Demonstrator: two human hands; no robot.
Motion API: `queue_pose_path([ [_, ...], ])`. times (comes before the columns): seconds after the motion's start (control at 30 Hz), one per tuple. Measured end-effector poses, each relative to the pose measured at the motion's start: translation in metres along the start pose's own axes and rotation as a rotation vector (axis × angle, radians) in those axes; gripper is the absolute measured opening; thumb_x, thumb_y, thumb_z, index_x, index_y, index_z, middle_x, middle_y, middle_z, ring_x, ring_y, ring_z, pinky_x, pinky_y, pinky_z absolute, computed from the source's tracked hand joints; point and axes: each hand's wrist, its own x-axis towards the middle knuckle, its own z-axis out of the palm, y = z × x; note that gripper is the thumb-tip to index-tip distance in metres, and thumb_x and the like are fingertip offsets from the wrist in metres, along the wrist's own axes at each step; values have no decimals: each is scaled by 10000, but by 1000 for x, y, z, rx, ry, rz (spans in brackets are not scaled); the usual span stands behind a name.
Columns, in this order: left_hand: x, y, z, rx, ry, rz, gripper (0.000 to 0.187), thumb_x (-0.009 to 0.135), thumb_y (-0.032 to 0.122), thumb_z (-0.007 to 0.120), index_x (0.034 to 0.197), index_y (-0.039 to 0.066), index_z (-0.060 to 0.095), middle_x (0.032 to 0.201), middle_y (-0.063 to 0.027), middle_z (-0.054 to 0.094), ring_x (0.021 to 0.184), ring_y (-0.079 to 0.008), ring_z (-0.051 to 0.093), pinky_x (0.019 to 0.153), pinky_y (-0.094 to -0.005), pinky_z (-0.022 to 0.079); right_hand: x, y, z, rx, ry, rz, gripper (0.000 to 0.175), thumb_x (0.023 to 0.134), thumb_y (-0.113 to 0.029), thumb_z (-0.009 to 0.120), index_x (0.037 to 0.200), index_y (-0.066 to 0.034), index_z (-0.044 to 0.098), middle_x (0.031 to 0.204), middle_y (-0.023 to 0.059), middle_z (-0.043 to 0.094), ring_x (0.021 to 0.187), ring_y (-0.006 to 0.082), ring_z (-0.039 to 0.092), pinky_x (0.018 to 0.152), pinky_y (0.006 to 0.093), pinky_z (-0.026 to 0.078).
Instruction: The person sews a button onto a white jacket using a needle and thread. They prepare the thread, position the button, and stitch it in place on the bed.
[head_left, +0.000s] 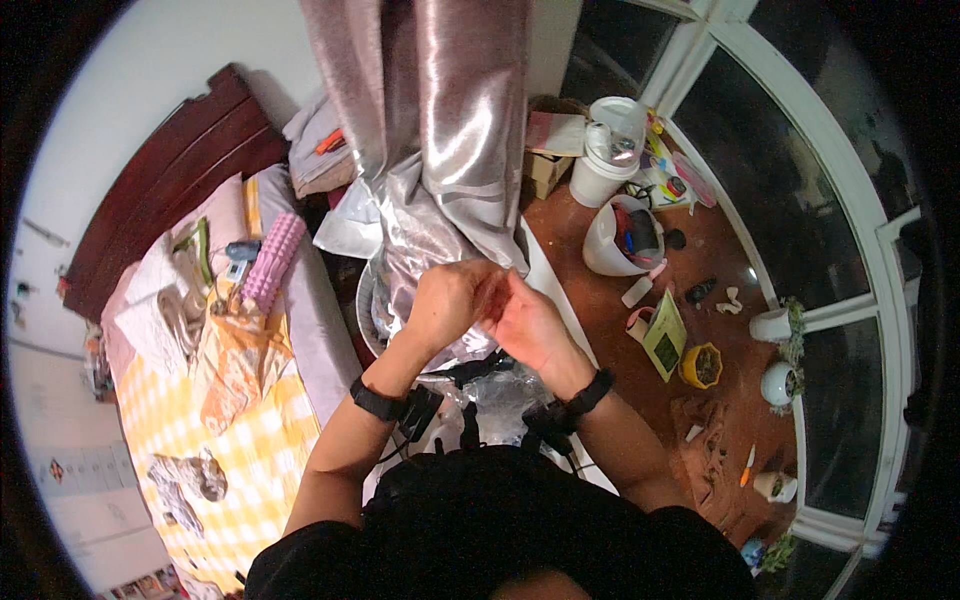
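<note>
Both my hands meet over the lower part of a shiny silvery-pink curtain (465, 112), which hangs down in front of me. My left hand (450, 304) has its back to the camera, with its fingers curled towards my right hand. My right hand (525, 319) is turned palm inward, its fingers bent against the left. Whether something small sits between the fingers cannot be told. Beneath the curtain's gathered end stands a pale round basket (366, 307), partly hidden. Clear plastic film (502, 401) lies close below my wrists. Each wrist wears a black strap with a device.
On the left is a bed with a yellow checked sheet (262, 442), clothes and a pink foam roller (274, 259). To the right, a brown surface bears a white bucket (600, 176), a white bin (604, 244), a yellow pot (701, 365) and an orange-handled knife (748, 465), beside windows.
</note>
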Motion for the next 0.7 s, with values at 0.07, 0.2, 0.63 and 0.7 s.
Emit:
queue_pose_path([
  [0.07, -30, 10, -10, 131, 7, 32, 145, 861, 134, 614, 955, 47, 682, 826, -152, 673, 730, -341, 654, 653, -391, 524, -4, -2, 5, 9, 90, -10, 288, 990, -334, 485, 1115, -98, 595, 1047, 37, 630, 880, 146, 553, 732, 291, 427],
  [0.2, -105, 37, -16, 228, 117, -44, 125, 852, 109, 618, 928, 29, 676, 839, -165, 662, 729, -347, 644, 642, -392, 515, -36, 1, 9, -79, 27, 71, 215, 970, -255, 542, 1056, -77, 624, 955, 44, 631, 766, 143, 543, 607, 240, 405],
  [0.63, -360, 188, 7, -204, 722, -551, 265, 966, 214, 577, 934, -25, 686, 735, 20, 585, 660, -64, 496, 583, -228, 411, -191, 89, 50, -355, -289, 187, 200, 946, -189, 593, 1067, -41, 650, 858, 74, 655, 660, 100, 526, 563, 223, 411],
  [0.7, -405, 209, -3, -383, 864, -669, 225, 936, 184, 611, 953, -19, 704, 774, 15, 642, 709, -47, 517, 630, -211, 428, -201, 111, 68, -364, -328, 193, 199, 936, -189, 608, 1066, -44, 651, 836, 57, 656, 651, 93, 521, 560, 221, 410],
])
